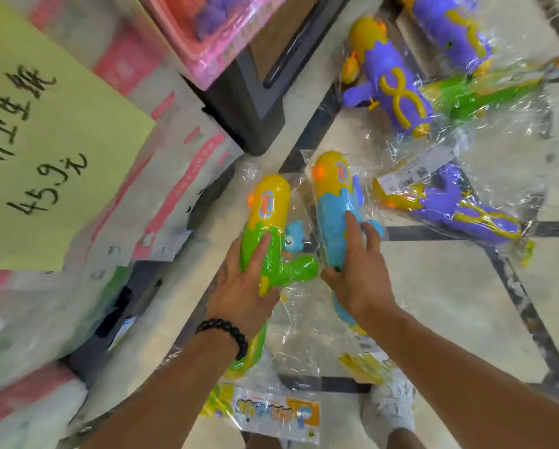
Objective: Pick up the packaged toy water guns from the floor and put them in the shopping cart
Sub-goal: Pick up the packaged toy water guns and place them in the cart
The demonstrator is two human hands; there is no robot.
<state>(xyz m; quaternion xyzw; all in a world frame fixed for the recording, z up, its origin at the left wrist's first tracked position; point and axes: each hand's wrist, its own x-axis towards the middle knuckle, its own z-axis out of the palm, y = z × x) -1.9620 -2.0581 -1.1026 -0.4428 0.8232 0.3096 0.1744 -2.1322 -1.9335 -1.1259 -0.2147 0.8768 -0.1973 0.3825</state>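
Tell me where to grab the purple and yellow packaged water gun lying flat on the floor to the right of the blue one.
Grip the purple and yellow packaged water gun across its long barrel, coming from above. It lies flat with the barrel's broad side facing up, and loose plastic wrap around it would probably slip if pinched alone.

Three purple water guns, one green water gun, one blue water gun, two hands

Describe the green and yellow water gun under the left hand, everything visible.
The green and yellow water gun is glossy plastic: yellow rounded top with an orange and blue sticker, green body below, a stubby green handle jutting right. It is sealed in a clear crinkled bag with a printed header card at the near end. The left hand grips its lower body; the blue gun's bag lies alongside.
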